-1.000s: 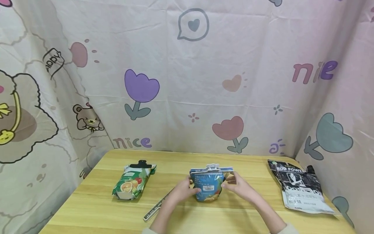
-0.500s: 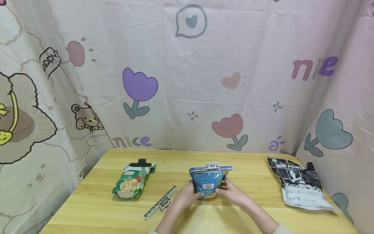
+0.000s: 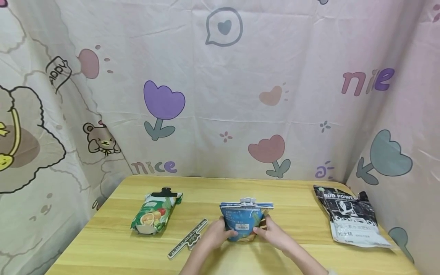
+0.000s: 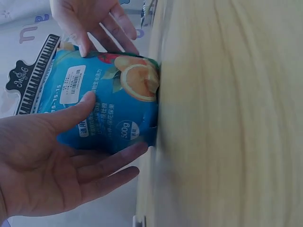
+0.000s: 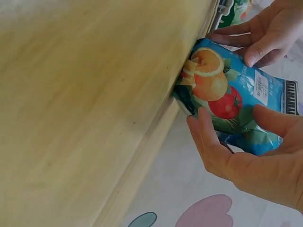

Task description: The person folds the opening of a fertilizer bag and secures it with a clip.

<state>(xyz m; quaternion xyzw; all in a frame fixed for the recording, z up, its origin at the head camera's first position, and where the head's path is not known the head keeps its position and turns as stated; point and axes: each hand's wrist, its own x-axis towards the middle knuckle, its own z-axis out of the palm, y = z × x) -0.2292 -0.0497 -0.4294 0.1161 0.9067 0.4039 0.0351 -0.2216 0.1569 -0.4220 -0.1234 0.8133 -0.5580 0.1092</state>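
Blue bag (image 3: 242,227): one, upright at the middle of the table (image 3: 295,194), its base at the tabletop in both wrist views; set slightly lower and nearer the person than half a second ago.
Piano clip (image 3: 248,205): one, across the bag's top edge, in place as before; closure looks complete, the shift reading as setting-down or straightening.
Left hand (image 3: 216,233): holds the bag's left side, thumb on the front, fingers fairly straight.
Right hand (image 3: 273,232): holds the right side, thumb on the front.
Spare clip (image 3: 187,240): one, near the left hand, unused.
Green bag (image 3: 153,215): left, black clip (image 3: 166,193) fitted.
Black bag (image 3: 354,219): far right, lying flat.
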